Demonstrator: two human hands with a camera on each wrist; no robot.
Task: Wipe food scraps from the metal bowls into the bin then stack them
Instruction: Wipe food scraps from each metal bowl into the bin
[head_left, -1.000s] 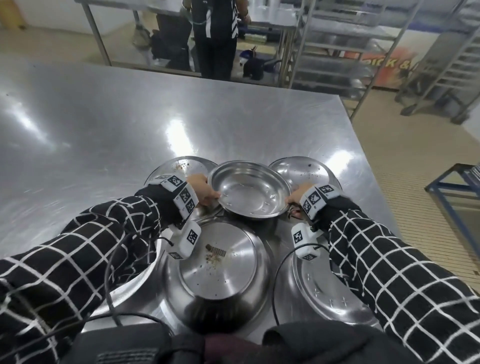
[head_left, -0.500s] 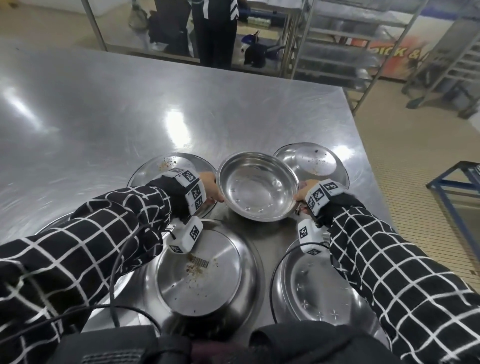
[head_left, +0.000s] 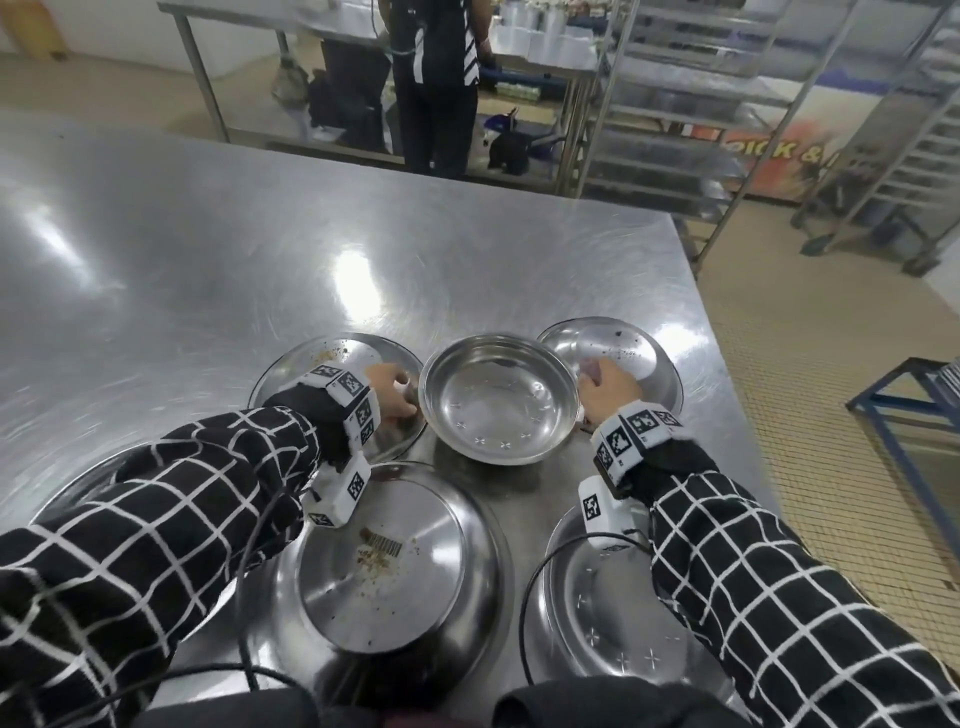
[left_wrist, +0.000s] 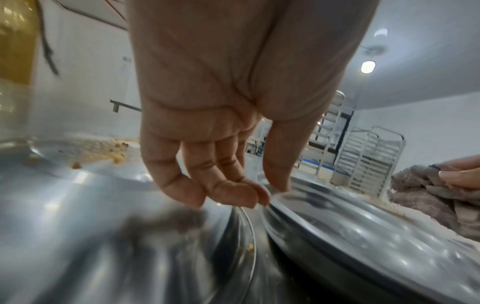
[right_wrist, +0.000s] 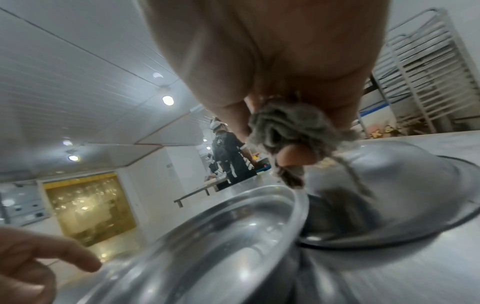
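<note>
Since a second before, we had drawn the upright bowl (head_left: 498, 397) a little toward us and tipped it, the far bowls sliding wider apart in our view. The steel table (head_left: 208, 249) carried everything; we saw no bin. We counted six metal bowls: five lying upside down around the one upright bowl at the middle, the nearest overturned bowl (head_left: 384, 566) bearing a barcode sticker and crumbs on its base. The far-left overturned bowl (head_left: 332, 358) and far-right overturned bowl (head_left: 613, 343) also carried scraps.

Our left hand (head_left: 392, 397) had its fingertips (left_wrist: 233, 193) curled at the upright bowl's left rim; whether they truly pinched it we could not tell. Our right hand (head_left: 605, 387) clenched one grey rag (right_wrist: 285, 127) and sat at the right rim.

We judged the bowls light, stiff and slippery, apt to skate and clatter on steel; the rolled rim, taken at opposite sides, looked the surest hold. The rag was soft and would bunch.
</note>
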